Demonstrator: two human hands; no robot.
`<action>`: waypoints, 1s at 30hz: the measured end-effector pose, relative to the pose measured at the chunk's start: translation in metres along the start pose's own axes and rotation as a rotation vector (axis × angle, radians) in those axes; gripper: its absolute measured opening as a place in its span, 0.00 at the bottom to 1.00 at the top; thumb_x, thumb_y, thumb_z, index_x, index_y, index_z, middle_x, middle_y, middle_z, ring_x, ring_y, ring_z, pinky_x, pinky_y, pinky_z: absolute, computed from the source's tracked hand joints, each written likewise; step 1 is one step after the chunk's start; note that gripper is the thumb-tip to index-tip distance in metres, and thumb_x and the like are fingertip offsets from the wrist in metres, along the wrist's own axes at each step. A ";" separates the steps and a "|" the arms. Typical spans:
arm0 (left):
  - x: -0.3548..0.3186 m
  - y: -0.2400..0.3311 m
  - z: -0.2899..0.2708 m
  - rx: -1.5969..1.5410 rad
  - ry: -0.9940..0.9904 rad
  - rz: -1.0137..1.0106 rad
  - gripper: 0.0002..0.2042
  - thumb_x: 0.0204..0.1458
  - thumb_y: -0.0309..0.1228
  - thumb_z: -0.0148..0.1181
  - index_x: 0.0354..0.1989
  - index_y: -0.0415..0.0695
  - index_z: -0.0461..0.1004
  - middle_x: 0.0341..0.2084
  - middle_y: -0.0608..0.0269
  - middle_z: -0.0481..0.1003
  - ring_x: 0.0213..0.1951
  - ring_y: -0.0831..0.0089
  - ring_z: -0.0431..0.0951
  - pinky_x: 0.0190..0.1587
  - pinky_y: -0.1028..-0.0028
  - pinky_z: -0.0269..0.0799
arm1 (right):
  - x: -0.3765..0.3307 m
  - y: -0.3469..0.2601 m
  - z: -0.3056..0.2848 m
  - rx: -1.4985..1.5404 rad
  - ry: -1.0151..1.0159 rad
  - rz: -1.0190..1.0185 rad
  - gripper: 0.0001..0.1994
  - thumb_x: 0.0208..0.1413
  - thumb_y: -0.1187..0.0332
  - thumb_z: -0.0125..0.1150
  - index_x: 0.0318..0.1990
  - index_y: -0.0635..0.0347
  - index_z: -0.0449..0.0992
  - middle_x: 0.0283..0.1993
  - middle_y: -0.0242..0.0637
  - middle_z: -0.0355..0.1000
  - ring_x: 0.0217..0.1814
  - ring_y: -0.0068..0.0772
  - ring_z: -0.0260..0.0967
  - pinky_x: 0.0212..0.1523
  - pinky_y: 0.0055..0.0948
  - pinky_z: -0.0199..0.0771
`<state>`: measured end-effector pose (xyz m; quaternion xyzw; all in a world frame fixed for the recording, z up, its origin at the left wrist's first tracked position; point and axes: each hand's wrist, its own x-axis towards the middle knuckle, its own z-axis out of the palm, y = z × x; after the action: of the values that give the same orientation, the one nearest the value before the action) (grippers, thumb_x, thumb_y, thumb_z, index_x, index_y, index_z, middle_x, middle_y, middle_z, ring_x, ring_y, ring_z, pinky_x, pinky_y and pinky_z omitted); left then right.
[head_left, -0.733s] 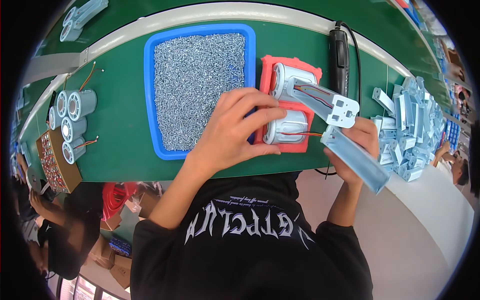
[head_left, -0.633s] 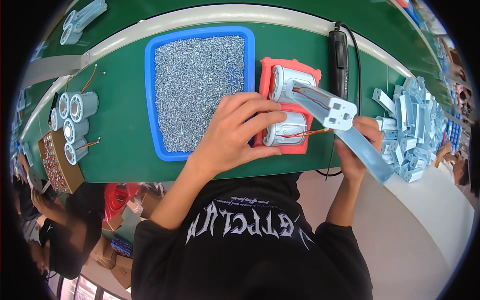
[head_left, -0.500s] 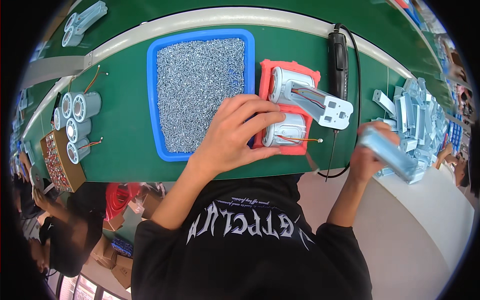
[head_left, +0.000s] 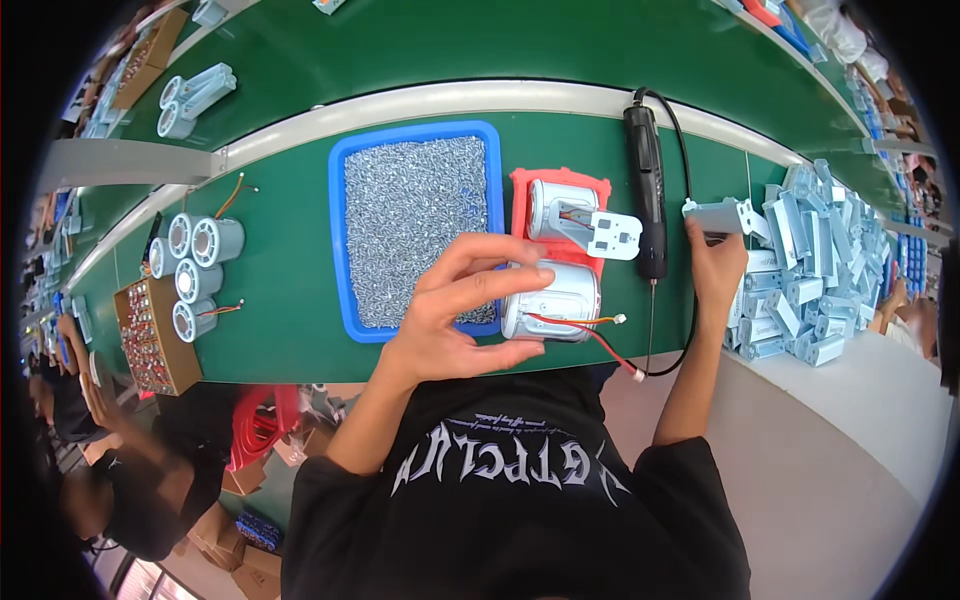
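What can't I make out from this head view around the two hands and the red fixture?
- Left hand: it covers the left end of the front silver cylinder, so the grip there is hidden.
- Right hand: its fingers cover part of the grey bracket.
- Red fixture: its base is hidden under the two cylinders.
- Blue tray: the small metal parts inside are too small to identify.
- Bracket pile: bent near the fisheye rim.

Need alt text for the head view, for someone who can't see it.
The left hand grips a silver motor on a red jig, while the right hand holds a pale bracket by a pile of brackets. A blue tray of screws sits left.
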<state>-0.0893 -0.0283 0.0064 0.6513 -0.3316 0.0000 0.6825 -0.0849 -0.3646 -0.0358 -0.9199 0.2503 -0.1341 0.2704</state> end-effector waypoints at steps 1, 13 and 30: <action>0.001 0.005 0.001 -0.087 0.021 -0.080 0.30 0.32 0.23 0.75 0.50 0.39 0.73 0.50 0.51 0.68 0.55 0.54 0.72 0.49 0.62 0.74 | 0.003 0.004 0.000 0.010 0.007 -0.004 0.16 0.46 0.64 0.71 0.36 0.70 0.77 0.33 0.42 0.78 0.33 0.31 0.74 0.37 0.28 0.72; -0.020 0.003 -0.007 -0.566 0.148 -0.148 0.33 0.37 0.33 0.71 0.56 0.37 0.67 0.52 0.50 0.67 0.53 0.62 0.70 0.54 0.66 0.70 | 0.004 0.022 0.000 0.244 0.185 -0.070 0.24 0.47 0.62 0.70 0.46 0.71 0.73 0.35 0.42 0.78 0.38 0.30 0.76 0.40 0.30 0.74; -0.032 0.002 -0.009 -0.806 0.373 -0.203 0.32 0.41 0.41 0.69 0.54 0.44 0.62 0.47 0.49 0.68 0.46 0.63 0.72 0.45 0.68 0.74 | 0.000 -0.011 -0.034 0.062 0.153 -0.017 0.17 0.52 0.62 0.63 0.42 0.66 0.68 0.35 0.49 0.77 0.34 0.49 0.76 0.36 0.40 0.73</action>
<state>-0.1108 -0.0060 -0.0051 0.3516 -0.1110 -0.0785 0.9262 -0.0938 -0.3713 -0.0020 -0.9002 0.2582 -0.2139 0.2778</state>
